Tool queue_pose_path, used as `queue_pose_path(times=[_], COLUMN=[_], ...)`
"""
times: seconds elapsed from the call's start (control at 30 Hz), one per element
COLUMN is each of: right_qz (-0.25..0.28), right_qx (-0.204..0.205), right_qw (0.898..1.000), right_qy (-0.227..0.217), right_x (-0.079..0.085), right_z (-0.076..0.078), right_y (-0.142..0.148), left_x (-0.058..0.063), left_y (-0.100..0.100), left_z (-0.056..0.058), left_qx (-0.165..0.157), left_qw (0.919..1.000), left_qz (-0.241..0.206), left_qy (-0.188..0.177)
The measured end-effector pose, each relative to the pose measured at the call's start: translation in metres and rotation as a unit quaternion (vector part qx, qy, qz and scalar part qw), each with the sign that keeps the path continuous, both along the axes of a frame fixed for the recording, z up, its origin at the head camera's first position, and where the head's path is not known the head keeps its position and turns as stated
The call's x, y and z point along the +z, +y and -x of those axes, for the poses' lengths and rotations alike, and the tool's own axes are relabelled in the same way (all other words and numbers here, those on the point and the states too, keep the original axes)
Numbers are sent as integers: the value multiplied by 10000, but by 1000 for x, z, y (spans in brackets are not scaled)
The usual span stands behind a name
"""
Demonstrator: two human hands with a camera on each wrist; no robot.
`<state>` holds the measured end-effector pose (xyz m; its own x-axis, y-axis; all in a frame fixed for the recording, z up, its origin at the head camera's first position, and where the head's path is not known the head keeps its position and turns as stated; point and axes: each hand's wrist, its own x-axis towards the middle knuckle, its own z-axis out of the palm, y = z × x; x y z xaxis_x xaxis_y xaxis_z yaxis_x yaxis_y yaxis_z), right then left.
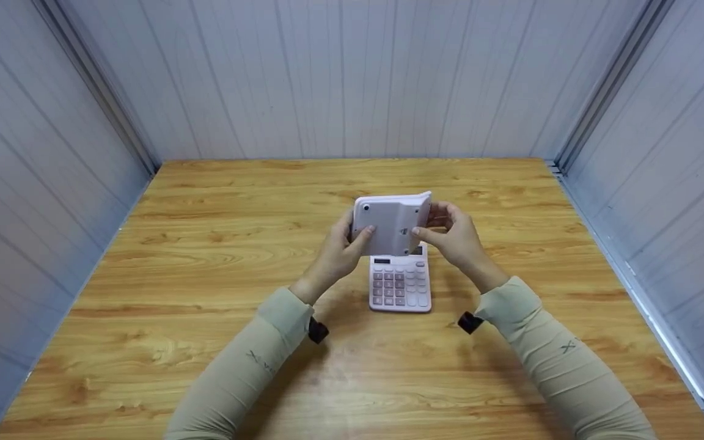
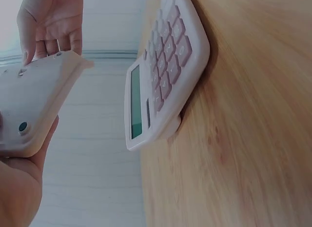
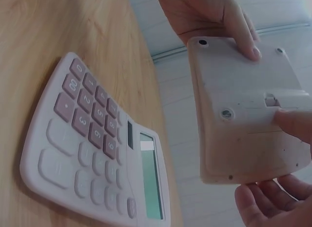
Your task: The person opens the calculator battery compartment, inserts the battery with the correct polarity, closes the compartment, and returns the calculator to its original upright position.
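Observation:
A pale pink calculator (image 1: 392, 223) is held up off the table with its back toward me. My left hand (image 1: 337, 247) grips its left edge, thumb lying on the back. At the opposite edge, my right hand (image 1: 459, 238) holds it, the thumb pressed near the small battery-cover latch (image 3: 271, 100) and the fingers at the far side. The keys of this calculator are hidden. Below it, a second pink calculator (image 1: 399, 290) lies face up on the table, touched by neither hand. Its keys (image 3: 92, 107) and greenish display (image 3: 151, 178) show in the right wrist view.
The wood-grain table (image 1: 223, 244) is bounded by a pale panelled wall (image 1: 340, 79) at the back and by walls at left and right. Dark wrist cameras stick out beneath both sleeves, above the table.

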<state>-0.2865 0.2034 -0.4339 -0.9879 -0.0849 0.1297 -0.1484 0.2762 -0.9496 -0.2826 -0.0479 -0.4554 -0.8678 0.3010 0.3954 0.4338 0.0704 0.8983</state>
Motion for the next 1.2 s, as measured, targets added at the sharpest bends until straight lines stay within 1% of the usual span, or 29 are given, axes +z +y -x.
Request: queue_pose_path(times=[0.07, 0.17, 0.27, 0.37, 0.43, 0.5, 0.6, 0.7, 0.77, 0.87, 0.97, 1.03, 1.1, 1.2], right_qz=[101, 171, 160, 123, 114, 185, 322, 536, 738, 1139, 1443, 1547, 1586, 1676], right_qx=[103, 224, 284, 267, 226, 181, 190, 235, 278, 317, 383, 406, 397, 379], right_qw=[9999, 9996, 9994, 9995, 9997, 9997, 9991, 9977, 9960, 9916, 9863, 9834, 9814, 9782], right_qy=[6, 27, 74, 76, 54, -32, -182, -350, -421, -528, -704, -855, -1002, -1166], right_x=[-1, -3, -5, -6, -6, -5, -4, -2, -1, 2, 5, 6, 7, 8], right_z=[1, 3, 4, 4, 3, 3, 0, -4, -6, -9, -11, -12, -12, -13], right_y=[2, 4, 5, 5, 4, 3, 3, 2, 1, -2, -6, -8, -10, -14], left_x=[0, 1, 2, 5, 6, 8, 9, 9, 8, 7, 6, 6, 5, 4], left_y=[-1, -2, -3, -3, -4, -4, -5, -6, -7, -7, -6, -5, -5, -4], left_z=[-2, -3, -4, -4, -5, -5, -4, -4, -3, -3, -4, -5, -5, -6], left_qx=[19, 28, 74, 130, 211, 323, 567, 771, 882, 1064, 1226, 1294, 1360, 1379], left_qw=[9994, 9964, 9908, 9840, 9782, 9705, 9548, 9365, 9209, 8924, 8649, 8497, 8314, 8033], left_qz=[236, 543, 805, 1069, 1294, 1544, 1914, 2201, 2413, 2806, 3188, 3381, 3588, 3864], left_qy=[248, 651, 1084, 1420, 1612, 1822, 2203, 2619, 2932, 3369, 3677, 3834, 4019, 4317])
